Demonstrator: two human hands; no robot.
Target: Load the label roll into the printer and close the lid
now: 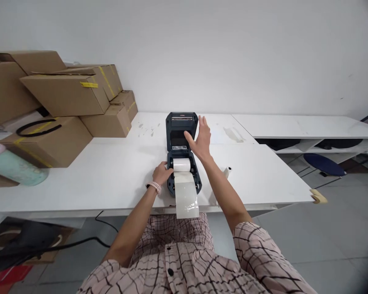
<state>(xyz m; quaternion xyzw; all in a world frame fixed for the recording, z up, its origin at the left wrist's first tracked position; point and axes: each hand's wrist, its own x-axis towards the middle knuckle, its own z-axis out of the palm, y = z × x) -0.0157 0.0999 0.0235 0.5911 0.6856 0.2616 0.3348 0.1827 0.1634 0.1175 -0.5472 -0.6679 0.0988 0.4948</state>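
Observation:
A dark label printer stands on the white table with its lid raised. Inside it sits a white label roll, and a strip of labels runs out over the front and past the table edge. My left hand rests at the printer's left side, thumb reaching in beside the roll; its other fingers are partly hidden. At the lid's right edge is my right hand, thumb and fingers spread, with nothing held. Whether it touches the lid is hard to see.
Cardboard boxes are stacked at the back left. A mint-green bottle lies by them. A small white roll is beside my right forearm. The table's right corner has a tan pad. Beyond it stands a blue stool.

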